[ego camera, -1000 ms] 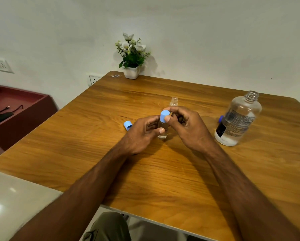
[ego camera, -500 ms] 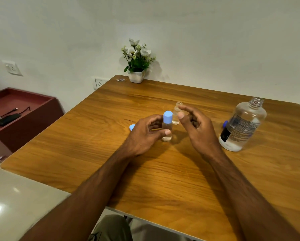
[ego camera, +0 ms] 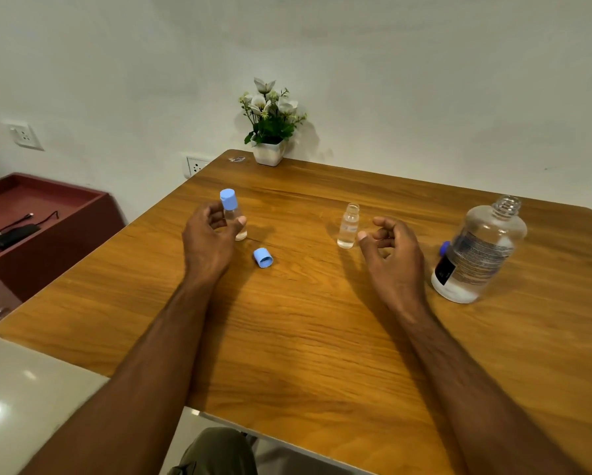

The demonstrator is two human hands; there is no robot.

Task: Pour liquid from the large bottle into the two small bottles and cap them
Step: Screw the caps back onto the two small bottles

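Since the earlier frame the two hands have parted: the capped small bottle (ego camera: 234,219) has travelled with the left hand (ego camera: 209,240) toward the table's left edge, and the right hand (ego camera: 392,255) has drawn off to the open small bottle (ego camera: 348,226).

Findings:

- Left hand: fingers curled round the capped bottle, which stands upright on the table (ego camera: 305,330). Whether the grip is firm or just letting go cannot be told from this angle.
- Right hand: empty, fingers loosely half-curled, thumb tip just beside the open bottle – apparently not touching it.
- Open small bottle: upright, neck bare, clear liquid inside, standing between the two hands but far nearer the right.
- Loose blue cap (ego camera: 263,258): on its side, open end toward the near edge, just beside the left hand and well apart from the right.
- Large bottle (ego camera: 478,250): uncapped, upright near the right edge, with what may be its dark blue cap (ego camera: 444,248) tucked against its left side.

Assessment: one bottle is closed; capping the second remains. The deciding relation – the cap lies to the left of its bottle, the left hand is nearer the cap, the right nearer the bottle.
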